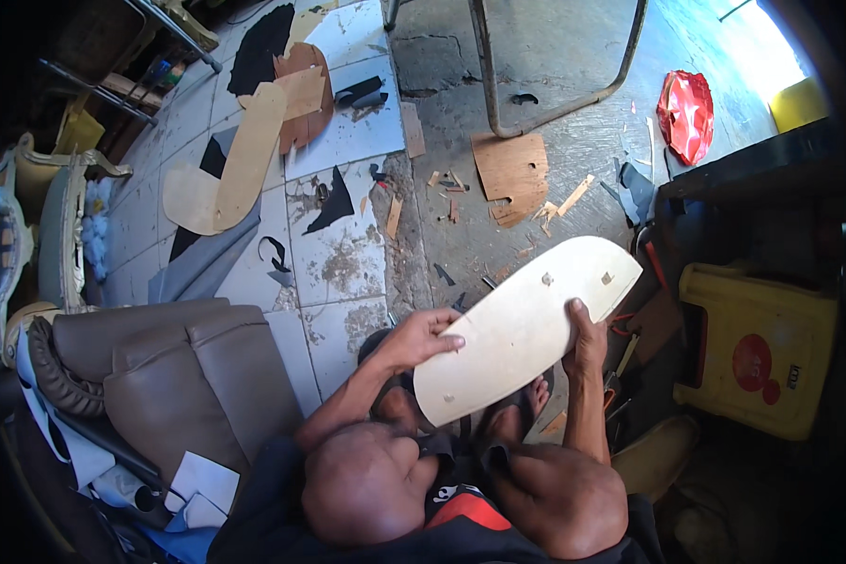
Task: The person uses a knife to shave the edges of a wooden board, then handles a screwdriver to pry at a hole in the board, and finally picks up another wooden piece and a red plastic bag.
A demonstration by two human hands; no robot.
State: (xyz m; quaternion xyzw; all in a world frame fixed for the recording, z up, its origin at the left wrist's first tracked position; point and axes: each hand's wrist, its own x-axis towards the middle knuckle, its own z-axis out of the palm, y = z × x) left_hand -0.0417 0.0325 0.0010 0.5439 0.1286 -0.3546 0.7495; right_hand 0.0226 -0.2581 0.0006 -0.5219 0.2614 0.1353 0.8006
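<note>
A pale plywood panel [512,334] with rounded ends is held up in front of my knees, tilted so that its right end points away from me. My left hand [421,340] grips its left upper edge, thumb on the face and fingers behind. On the lower right edge, my right hand [585,340] clasps it the same way, thumb pressed on the face. Small marks or holes show near both ends of the panel. The fingers behind the board are hidden.
Brown cushions [193,371] lie at my left. Pale cut boards [249,164] and dark fabric scraps [332,202] cover the tiles. A brown plywood offcut [512,177], a metal chair leg [487,70], and a red crumpled object [685,117] lie ahead. A yellow plastic stool [757,348] is right.
</note>
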